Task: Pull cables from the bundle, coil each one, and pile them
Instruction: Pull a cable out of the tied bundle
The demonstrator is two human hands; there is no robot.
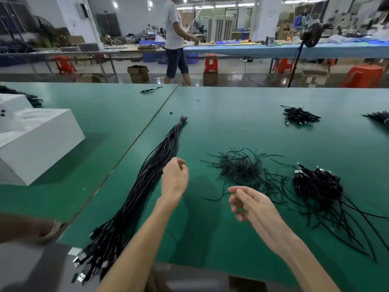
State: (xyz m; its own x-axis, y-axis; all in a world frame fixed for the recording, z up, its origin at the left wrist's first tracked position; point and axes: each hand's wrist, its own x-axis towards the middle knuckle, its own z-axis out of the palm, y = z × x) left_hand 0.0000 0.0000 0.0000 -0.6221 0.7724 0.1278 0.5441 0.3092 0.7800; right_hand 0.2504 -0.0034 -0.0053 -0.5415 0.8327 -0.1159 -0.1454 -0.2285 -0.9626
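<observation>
A long bundle of black USB cables (147, 186) lies diagonally on the green table (221, 123), tied near its far end, with its plugs hanging over the near edge. My left hand (175, 175) is at the bundle's right edge, fingers curled; whether it pinches a cable is hidden. My right hand (250, 203) hovers above the table with loosely curled fingers and holds nothing. A pile of coiled cables (317, 184) with loose tails lies to the right. Between it and the bundle is a heap of short black ties (242, 169).
A white box (37, 140) stands at the left on the adjoining table. Two more cable piles lie farther back, one at the right (299, 115) and one at the far right (379, 116). A single small cable (150, 90) rests at the far edge. A person (174, 39) walks in the aisle beyond.
</observation>
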